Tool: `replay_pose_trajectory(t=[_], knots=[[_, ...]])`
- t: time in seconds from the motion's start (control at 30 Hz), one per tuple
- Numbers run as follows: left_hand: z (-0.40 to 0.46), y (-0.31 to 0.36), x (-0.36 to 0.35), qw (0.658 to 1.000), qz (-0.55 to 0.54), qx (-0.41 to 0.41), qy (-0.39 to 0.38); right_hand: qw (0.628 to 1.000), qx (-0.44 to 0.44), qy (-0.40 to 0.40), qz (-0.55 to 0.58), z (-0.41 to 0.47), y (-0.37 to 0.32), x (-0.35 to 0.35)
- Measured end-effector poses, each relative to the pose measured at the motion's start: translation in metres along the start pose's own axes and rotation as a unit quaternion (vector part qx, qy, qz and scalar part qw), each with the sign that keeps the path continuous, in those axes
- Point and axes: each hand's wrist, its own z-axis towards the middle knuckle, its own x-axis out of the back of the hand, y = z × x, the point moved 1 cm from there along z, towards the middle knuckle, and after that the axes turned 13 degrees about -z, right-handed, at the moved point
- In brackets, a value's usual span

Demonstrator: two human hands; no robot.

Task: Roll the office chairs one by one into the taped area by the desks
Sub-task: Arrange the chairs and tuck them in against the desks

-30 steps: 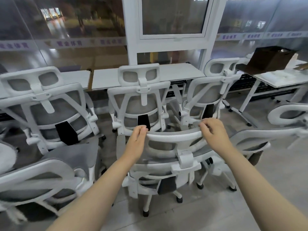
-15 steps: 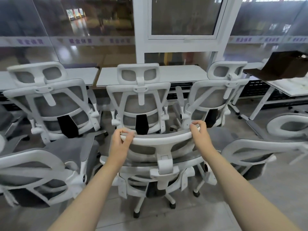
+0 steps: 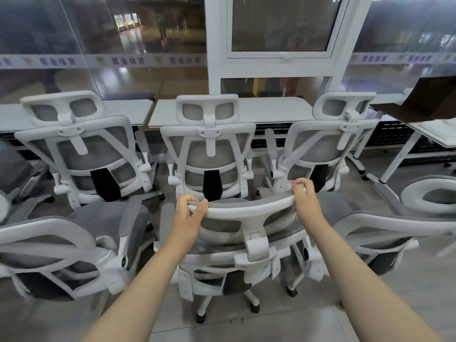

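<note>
Rolling one office chair toward the tables, both hands on its headrest.

Head view: the left hand and right hand each have their grip closed around the top rim of the headrest, fingers curled over it. The chair sits in a second row, just behind the middle chair of three already parked against the long table. More chairs stand to either side: one at left, one at right. No floor tape is visible, so I cannot tell whether this chair is inside the area; several look placed, at least this one remains.
</note>
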Motion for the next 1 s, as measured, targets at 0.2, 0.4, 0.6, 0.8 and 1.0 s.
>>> replay_pose_trajectory(t=[0.2,0.4,0.6,0.8,1.0], knots=[[-0.002,0.004,-0.001,1.0,0.001,-0.004,0.015,1.0,0.002,-0.014,0.008,-0.001,0.002,-0.001],[-0.007,0.006,-0.001,1.0,-0.005,-0.001,0.018,0.999,0.019,-0.01,0.034,-0.006,0.001,-0.001],[-0.009,0.004,0.003,1.0,-0.003,0.002,0.028,0.999,0.027,-0.008,0.031,-0.012,0.002,-0.001],[-0.01,0.004,0.004,1.0,-0.001,-0.001,0.026,0.999,0.024,-0.006,0.036,-0.015,0.002,-0.003],[-0.006,0.006,0.013,0.998,0.05,-0.026,0.008,0.997,0.045,0.004,-0.057,-0.02,-0.003,0.001]])
